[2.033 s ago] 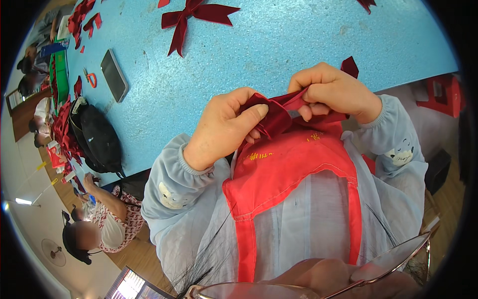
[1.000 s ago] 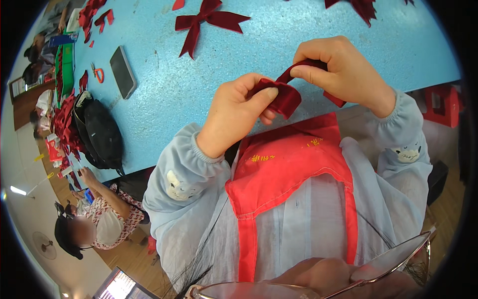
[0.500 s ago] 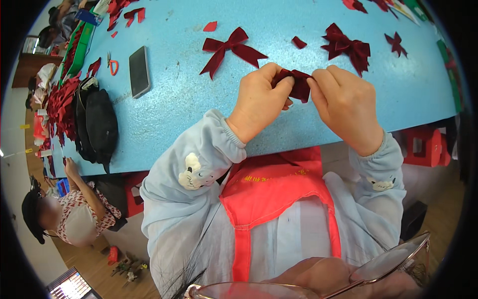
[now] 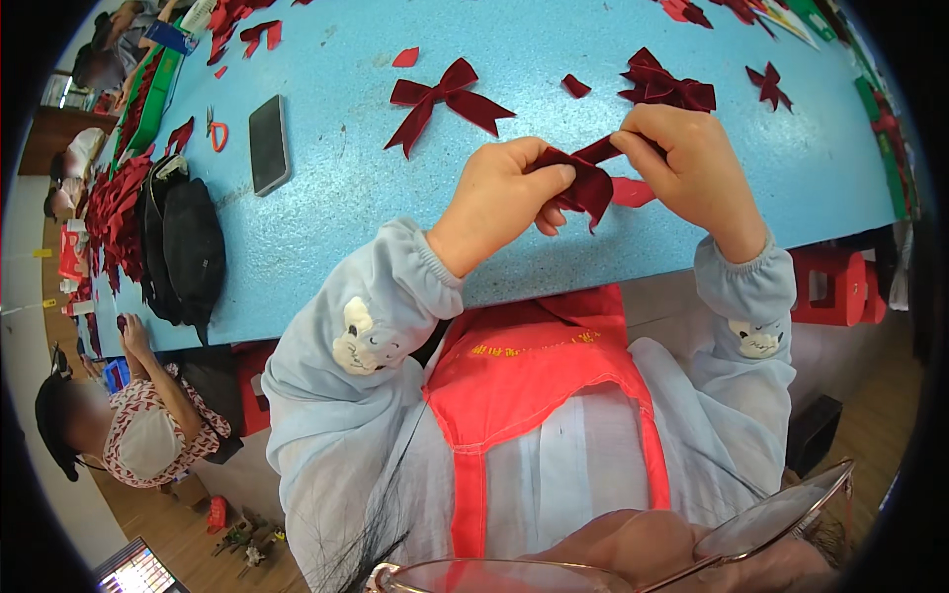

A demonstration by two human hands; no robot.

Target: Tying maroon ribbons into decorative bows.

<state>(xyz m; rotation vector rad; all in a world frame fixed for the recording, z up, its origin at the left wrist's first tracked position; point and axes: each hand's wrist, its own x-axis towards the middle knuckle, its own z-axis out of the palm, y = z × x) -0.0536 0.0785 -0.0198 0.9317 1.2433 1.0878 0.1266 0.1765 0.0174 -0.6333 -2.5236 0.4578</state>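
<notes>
Both hands hold a strip of dark red velvet ribbon [image 4: 590, 178] just above the blue table [image 4: 336, 198]. My left hand [image 4: 504, 193] pinches the folded loop end between thumb and fingers. My right hand [image 4: 692, 163] grips the other end, pulling it up and to the right. A finished dark red bow [image 4: 445, 97] lies on the table beyond my left hand. Another folded bow [image 4: 664, 89] lies just beyond my right hand. A small red scrap [image 4: 633, 193] lies under the ribbon.
A dark phone [image 4: 268, 143] and orange-handled scissors [image 4: 215, 130] lie at the left of the table. A black bag [image 4: 183, 247] sits at the table's left edge beside heaped red ribbon [image 4: 114, 212]. Another person [image 4: 138, 425] sits lower left. A red stool [image 4: 835, 287] stands at right.
My view and hands moved from over my lap to over the table. The ribbon piece went with them and is now stretched out between both hands.
</notes>
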